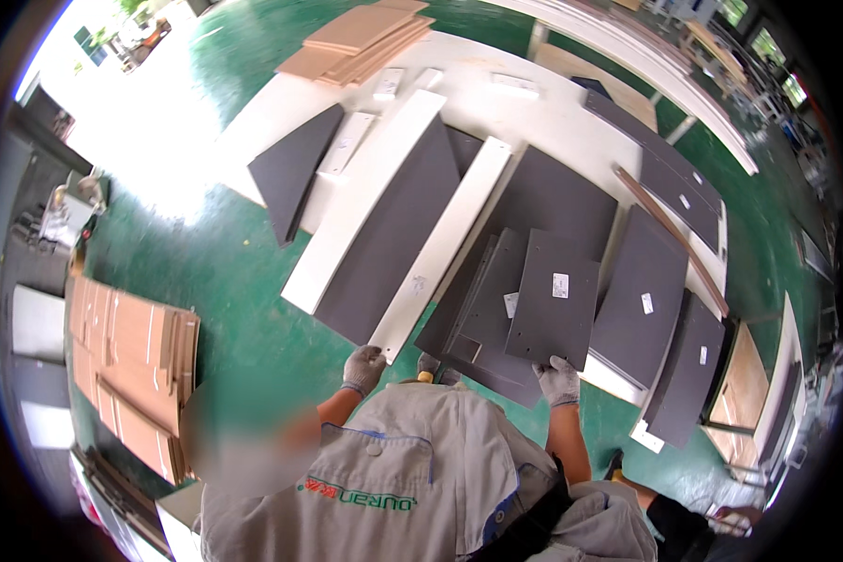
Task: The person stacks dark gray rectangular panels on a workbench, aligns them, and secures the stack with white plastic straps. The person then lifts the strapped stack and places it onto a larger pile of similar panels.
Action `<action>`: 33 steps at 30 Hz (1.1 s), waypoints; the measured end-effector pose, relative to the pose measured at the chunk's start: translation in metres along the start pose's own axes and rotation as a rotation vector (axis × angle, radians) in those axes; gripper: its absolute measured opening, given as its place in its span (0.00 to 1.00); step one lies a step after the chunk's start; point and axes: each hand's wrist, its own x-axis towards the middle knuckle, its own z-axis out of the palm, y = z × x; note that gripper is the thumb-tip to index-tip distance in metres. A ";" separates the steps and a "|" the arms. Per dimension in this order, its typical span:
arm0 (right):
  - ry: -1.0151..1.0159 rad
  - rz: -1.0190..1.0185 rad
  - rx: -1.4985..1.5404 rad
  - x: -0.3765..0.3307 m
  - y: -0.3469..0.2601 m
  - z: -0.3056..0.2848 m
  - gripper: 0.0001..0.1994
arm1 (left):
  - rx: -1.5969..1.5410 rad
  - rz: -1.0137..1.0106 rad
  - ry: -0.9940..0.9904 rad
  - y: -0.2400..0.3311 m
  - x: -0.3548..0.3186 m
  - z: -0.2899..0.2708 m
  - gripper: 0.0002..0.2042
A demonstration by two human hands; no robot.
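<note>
My left hand, in a grey work glove, has its fingers closed at the near end of a long narrow white board. In a matching glove, my right hand grips the near edge of a dark grey panel with a white label. This panel lies over other dark grey panels, partly hiding them. Left of the narrow board are a wide dark panel and a broader white board. The undersides of both held pieces are hidden.
Labelled dark panels and a thin brown strip lie to the right on the white worktable. Flat cardboard is stacked at its far end. Cardboard bundles stand at left; another person's arm shows lower right.
</note>
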 end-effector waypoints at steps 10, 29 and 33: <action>-0.184 0.161 -0.140 0.025 0.059 0.040 0.26 | 0.318 -0.072 0.281 -0.040 -0.018 -0.059 0.23; 0.375 -0.280 -1.021 0.032 0.252 0.183 0.20 | 0.613 0.132 0.129 0.040 0.275 -0.266 0.58; 0.365 -0.306 -1.115 0.048 0.297 0.235 0.21 | 0.651 0.201 0.197 0.024 0.344 -0.326 0.56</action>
